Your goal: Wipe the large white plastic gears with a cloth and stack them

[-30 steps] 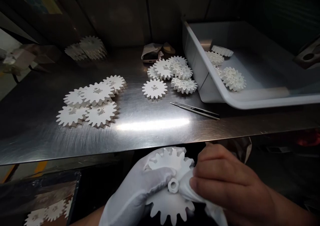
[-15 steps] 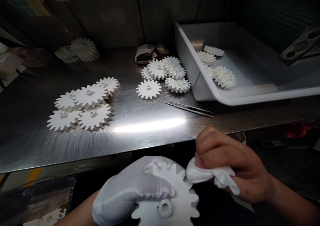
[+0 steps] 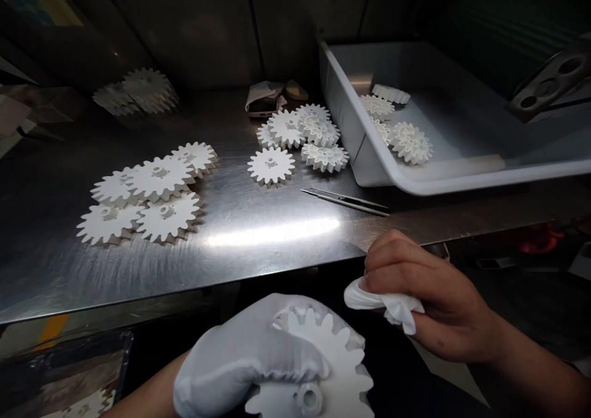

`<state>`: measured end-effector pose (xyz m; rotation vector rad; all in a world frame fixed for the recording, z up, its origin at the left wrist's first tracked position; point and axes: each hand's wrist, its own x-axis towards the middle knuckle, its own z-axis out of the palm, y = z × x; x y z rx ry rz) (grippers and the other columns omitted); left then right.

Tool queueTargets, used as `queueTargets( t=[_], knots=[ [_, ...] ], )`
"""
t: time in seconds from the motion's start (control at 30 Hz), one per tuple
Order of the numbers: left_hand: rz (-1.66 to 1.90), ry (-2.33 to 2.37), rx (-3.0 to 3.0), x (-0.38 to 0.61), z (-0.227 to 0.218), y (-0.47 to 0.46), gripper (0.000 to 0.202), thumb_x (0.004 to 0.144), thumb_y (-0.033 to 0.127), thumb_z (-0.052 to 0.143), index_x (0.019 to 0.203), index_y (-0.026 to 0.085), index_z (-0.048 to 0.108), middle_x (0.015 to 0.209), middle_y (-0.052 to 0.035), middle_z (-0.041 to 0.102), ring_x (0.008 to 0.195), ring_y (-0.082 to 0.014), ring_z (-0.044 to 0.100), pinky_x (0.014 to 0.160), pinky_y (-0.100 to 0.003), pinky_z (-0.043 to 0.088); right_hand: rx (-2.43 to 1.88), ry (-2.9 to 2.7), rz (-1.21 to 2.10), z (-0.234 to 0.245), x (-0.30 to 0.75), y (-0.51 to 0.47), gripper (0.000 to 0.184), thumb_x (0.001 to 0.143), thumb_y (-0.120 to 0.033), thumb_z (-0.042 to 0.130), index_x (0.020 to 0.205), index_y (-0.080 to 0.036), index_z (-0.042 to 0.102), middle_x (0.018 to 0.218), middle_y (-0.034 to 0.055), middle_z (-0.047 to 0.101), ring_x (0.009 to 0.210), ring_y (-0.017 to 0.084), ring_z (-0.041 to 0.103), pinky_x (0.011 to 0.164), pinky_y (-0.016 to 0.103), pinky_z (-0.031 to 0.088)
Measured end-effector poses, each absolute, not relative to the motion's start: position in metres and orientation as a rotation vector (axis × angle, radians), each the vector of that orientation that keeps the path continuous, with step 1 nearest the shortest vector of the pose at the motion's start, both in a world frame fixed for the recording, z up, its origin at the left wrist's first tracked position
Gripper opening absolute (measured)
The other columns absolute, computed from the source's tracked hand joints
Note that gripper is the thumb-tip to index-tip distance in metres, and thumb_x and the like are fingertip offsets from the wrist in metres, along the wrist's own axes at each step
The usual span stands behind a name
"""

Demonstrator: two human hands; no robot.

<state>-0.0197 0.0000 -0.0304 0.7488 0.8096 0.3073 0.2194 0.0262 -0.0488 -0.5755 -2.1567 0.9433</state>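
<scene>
Low in the view, my left hand (image 3: 258, 344), in a white glove, grips a white plastic gear (image 3: 341, 369); its thumb lies over the face beside the raised hub, and the gear's lower part is cut off by the frame. My bare right hand (image 3: 429, 289) pinches a crumpled white cloth (image 3: 383, 301), held a little apart from the gear, up and to its right. On the metal bench (image 3: 258, 258) beyond lies a utility knife (image 3: 346, 201). A single white gear (image 3: 271, 165) rests behind it, beside a small heap of gears (image 3: 318, 128).
A grey plastic tub (image 3: 392, 172) holding several gears (image 3: 410, 142) stands at the right. More gears (image 3: 159, 175) lie overlapped on the left, with stacked gears (image 3: 148, 92) behind. A phone-like object under a cloth (image 3: 264, 98) is at the back. A dark-lined container (image 3: 83, 375) sits lower left.
My right hand has drawn the cloth away from the gear's edge, where it was touching or very close. The gear in my left hand sits slightly lower. The view has shifted a little.
</scene>
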Motion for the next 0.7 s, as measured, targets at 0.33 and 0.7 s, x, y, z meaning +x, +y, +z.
queueTargets(
  t=[0.33, 0.7],
  knots=[
    [0.180, 0.809, 0.800, -0.014, -0.029, 0.004, 0.016, 0.068, 0.017, 0.072, 0.084, 0.015, 0.072, 0.073, 0.0027, 0.058, 0.068, -0.0108, 0.048, 0.062, -0.017, 0.039, -0.416, -1.943, 1.445, -0.045, 0.209, 0.032, 0.010, 0.079, -0.010, 0.062, 0.088, -0.009, 0.065, 0.079, 0.0051, 0.059, 0.074, 0.014, 0.057, 0.069, 0.030, 0.048],
    [0.200, 0.791, 0.709, -0.012, -0.036, 0.002, 0.021, 0.062, 0.016, 0.074, 0.084, 0.015, 0.074, 0.076, 0.0001, 0.066, 0.074, -0.0156, 0.058, 0.065, -0.020, 0.044, -0.319, -2.197, 1.104, -0.042, 0.210, 0.038, 0.025, 0.094, -0.022, 0.045, 0.094, -0.008, 0.065, 0.083, 0.0101, 0.062, 0.082, 0.017, 0.057, 0.076, 0.033, 0.048]
  ],
)
